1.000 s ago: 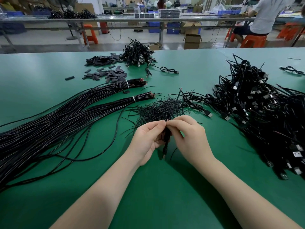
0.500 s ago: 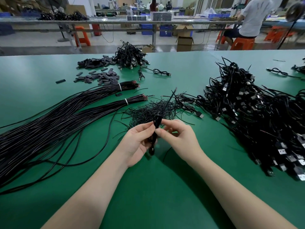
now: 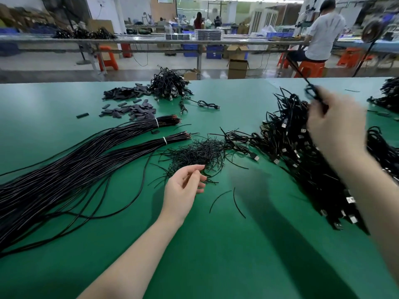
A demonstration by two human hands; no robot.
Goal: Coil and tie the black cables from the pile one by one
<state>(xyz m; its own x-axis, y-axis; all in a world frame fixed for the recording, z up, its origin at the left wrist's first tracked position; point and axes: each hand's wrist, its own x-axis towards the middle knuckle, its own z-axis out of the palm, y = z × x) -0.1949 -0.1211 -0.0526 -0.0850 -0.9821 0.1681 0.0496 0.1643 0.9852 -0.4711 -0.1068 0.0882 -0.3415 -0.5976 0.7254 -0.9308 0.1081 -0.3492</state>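
Up at your far right, your right hand (image 3: 333, 124) is raised above the heap of tied cables (image 3: 302, 152), blurred, its back toward you; its fingers grip a coiled cable (image 3: 312, 93) that sticks out from the top of the hand; your forearm slants down to the right edge. Low and nearer you, your left hand (image 3: 183, 188) hovers palm up with fingers loosely curled, holding nothing, just beside the ties (image 3: 198, 153); left of it lie the long cable bundles (image 3: 64, 169) on the table (image 3: 216, 244).
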